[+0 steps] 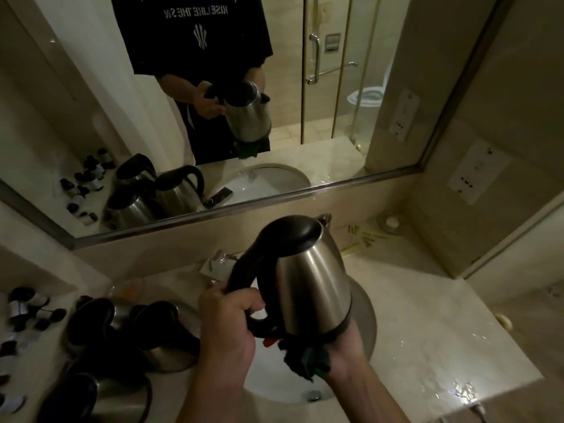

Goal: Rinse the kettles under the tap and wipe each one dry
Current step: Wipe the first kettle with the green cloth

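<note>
Steel kettle (pixel 308 279) base hidden by, seemingly, a cloth (pixel 308 360).

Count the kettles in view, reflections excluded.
4. One kettle is held over the sink, left hand on its handle. Three stand on the counter at left: rear-left, rear-right, nearest. Dim light; more may hide.

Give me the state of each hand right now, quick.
Left hand: closed around the black handle of the steel kettle, held over the sink.
Right hand: under the kettle's base, closed on a dark green cloth.
</note>
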`<control>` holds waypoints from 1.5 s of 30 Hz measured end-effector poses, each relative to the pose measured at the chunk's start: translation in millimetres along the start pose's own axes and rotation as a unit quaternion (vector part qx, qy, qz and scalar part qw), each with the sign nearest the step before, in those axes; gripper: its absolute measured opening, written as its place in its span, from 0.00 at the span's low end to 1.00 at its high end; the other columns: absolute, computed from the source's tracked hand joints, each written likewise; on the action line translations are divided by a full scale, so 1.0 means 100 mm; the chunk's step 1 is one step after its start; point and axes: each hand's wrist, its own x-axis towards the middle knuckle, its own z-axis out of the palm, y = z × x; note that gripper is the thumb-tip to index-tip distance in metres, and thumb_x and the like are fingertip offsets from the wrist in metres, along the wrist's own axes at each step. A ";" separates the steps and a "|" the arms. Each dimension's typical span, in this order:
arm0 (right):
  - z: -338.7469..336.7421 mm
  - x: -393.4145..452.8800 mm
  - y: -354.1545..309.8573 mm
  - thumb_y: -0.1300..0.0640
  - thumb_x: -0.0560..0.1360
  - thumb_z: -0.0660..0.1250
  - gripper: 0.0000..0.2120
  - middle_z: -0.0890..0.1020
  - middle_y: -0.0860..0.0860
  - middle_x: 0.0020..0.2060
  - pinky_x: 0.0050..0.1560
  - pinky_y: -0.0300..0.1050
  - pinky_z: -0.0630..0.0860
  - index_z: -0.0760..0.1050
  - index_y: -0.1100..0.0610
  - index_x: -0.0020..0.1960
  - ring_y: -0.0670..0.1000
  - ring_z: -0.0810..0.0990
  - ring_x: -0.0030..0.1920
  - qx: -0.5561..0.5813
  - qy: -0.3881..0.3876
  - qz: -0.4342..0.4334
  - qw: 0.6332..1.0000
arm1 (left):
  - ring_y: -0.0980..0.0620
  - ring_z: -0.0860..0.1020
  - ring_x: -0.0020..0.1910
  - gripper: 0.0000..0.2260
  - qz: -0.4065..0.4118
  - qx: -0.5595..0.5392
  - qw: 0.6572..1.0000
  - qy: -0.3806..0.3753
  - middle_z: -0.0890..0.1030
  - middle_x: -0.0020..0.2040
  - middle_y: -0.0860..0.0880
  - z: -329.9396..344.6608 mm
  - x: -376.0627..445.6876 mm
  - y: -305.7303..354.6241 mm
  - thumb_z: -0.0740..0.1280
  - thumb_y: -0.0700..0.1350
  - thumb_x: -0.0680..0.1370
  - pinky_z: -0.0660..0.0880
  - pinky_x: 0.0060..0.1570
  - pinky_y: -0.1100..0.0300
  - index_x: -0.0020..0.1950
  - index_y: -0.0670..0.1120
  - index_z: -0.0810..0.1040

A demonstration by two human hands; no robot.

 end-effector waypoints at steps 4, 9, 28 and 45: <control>-0.31 -0.13 -0.28 0.50 0.79 0.63 0.22 0.81 0.68 0.63 0.67 0.63 0.74 0.78 0.63 0.66 0.69 0.76 0.66 -0.027 0.067 -0.095 0.993 | 0.47 0.74 0.27 0.07 -0.003 0.062 0.998 -0.008 0.73 0.26 0.50 0.32 -0.07 -0.25 0.64 0.28 0.62 0.70 0.29 0.54 0.39 0.33 0.71; -0.55 -0.10 -0.64 0.57 0.85 0.56 0.14 0.83 0.57 0.58 0.67 0.59 0.76 0.77 0.54 0.65 0.58 0.80 0.60 -0.273 0.263 -0.315 0.870 | 0.44 0.80 0.33 0.26 -0.065 0.072 0.994 -0.040 0.75 0.38 0.30 0.84 -0.03 -0.64 0.64 0.27 0.62 0.75 0.27 0.56 0.61 0.33 0.77; -1.21 -0.10 -2.37 0.65 0.81 0.66 0.27 0.79 0.50 0.66 0.70 0.52 0.75 0.67 0.54 0.79 0.54 0.79 0.65 -0.414 0.330 -0.327 0.783 | 0.54 0.82 0.33 0.37 -0.056 0.089 0.994 -0.033 0.85 0.42 0.50 2.73 0.74 -2.16 0.63 0.31 0.54 0.74 0.30 0.60 0.64 0.40 0.82; -1.19 -0.33 -2.60 0.57 0.77 0.63 0.09 0.77 0.60 0.41 0.39 0.46 0.67 0.74 0.63 0.46 0.55 0.72 0.40 -0.490 0.369 -0.203 0.763 | 0.53 0.78 0.56 0.23 -0.109 0.309 0.936 -0.131 0.78 0.59 0.55 2.74 0.79 -2.54 0.74 0.39 0.69 0.77 0.55 0.58 0.65 0.47 0.79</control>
